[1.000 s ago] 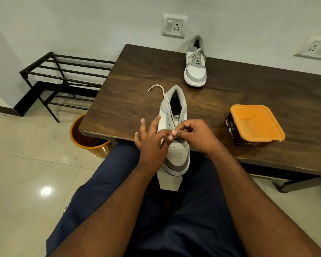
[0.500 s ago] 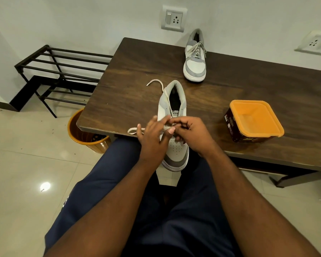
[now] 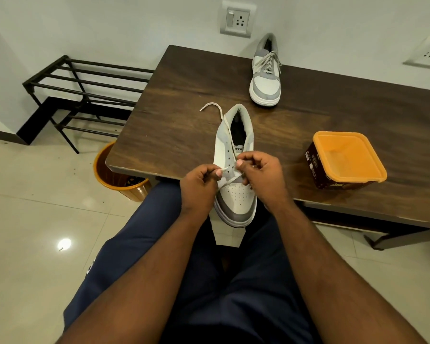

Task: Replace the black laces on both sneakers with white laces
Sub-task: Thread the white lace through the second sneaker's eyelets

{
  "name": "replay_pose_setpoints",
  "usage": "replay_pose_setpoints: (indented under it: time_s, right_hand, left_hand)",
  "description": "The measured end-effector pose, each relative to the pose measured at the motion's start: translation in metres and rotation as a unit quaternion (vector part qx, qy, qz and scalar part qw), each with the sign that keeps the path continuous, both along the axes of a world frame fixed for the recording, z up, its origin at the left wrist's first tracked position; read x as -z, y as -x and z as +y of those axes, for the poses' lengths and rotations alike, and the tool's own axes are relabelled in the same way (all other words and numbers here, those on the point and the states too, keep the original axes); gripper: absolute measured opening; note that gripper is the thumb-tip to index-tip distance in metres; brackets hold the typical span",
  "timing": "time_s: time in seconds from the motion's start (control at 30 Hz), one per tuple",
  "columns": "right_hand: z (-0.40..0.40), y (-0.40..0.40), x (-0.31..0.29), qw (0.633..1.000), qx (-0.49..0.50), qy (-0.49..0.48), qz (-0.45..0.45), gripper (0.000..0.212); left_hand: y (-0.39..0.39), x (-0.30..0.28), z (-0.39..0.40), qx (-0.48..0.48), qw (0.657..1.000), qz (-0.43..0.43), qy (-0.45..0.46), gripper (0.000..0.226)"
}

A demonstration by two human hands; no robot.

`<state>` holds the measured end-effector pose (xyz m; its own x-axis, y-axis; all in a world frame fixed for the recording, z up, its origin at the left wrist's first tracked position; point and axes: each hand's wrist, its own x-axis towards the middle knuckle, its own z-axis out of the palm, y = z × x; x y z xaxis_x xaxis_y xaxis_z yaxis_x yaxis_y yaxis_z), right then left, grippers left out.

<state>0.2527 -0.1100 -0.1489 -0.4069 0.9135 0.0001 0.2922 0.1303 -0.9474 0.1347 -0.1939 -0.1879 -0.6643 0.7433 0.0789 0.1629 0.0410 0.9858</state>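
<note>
left hand [image 3: 199, 185] drawn leftward off the sneaker [image 3: 234, 167], white lace [image 3: 230, 181] now taut between hands

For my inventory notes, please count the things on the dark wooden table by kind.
Grey-and-white sneakers: 2, near and far
Brown square tubs with orange lid: 1
Loose white laces: 1, pinched by left hand and right hand
Total: 4

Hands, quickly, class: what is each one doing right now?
Left hand: closed, pinching the white lace beside the near sneaker.
Right hand: closed, fingers curled at the eyelets, apparently pinching the same lace.
</note>
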Motion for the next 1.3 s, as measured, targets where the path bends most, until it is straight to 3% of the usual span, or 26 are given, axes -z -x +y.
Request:
replay_pose_setpoints:
  time_s: [0.17, 0.27, 0.5, 0.97, 1.0, 1.07, 1.17, 1.23, 1.3]
  right_hand:
    - [0.004, 0.000, 0.003, 0.976, -0.035, -0.099, -0.192, 0.017]
    - [0.004, 0.002, -0.001, 0.963, -0.047, -0.120, -0.236, 0.020]
    - [0.010, 0.004, 0.002, 0.985, -0.059, -0.042, -0.156, 0.023]
    - [0.014, 0.005, 0.010, 0.993, -0.079, 0.051, -0.072, 0.018]
    - [0.015, 0.005, 0.009, 0.992, -0.081, 0.057, -0.076, 0.018]
    - [0.017, 0.006, 0.006, 0.989, -0.101, 0.068, -0.090, 0.017]
    - [0.022, 0.007, 0.000, 0.981, -0.140, 0.071, -0.118, 0.013]
    - [0.026, 0.007, -0.003, 0.977, -0.154, 0.066, -0.132, 0.009]
    - [0.029, 0.009, -0.004, 0.972, -0.169, 0.047, -0.155, 0.006]
  left_hand:
    - [-0.002, 0.005, 0.002, 0.000, 0.995, 0.094, 0.041, 0.007]
    - [-0.003, 0.006, 0.004, 0.001, 0.995, 0.088, 0.052, 0.009]
    - [-0.004, 0.005, 0.007, 0.017, 0.992, 0.106, 0.060, 0.016]
    - [-0.007, 0.007, 0.009, 0.003, 0.992, 0.121, 0.033, 0.003]
    - [-0.005, 0.008, 0.007, 0.001, 0.993, 0.117, 0.033, 0.005]
    - [-0.001, 0.010, 0.007, 0.013, 0.992, 0.117, 0.043, 0.034]
    - [0.005, 0.006, 0.011, 0.064, 0.972, 0.218, 0.060, 0.074]
    - [0.008, 0.004, 0.015, 0.098, 0.951, 0.281, 0.089, 0.080]
    - [0.011, 0.007, 0.016, 0.124, 0.933, 0.320, 0.108, 0.072]
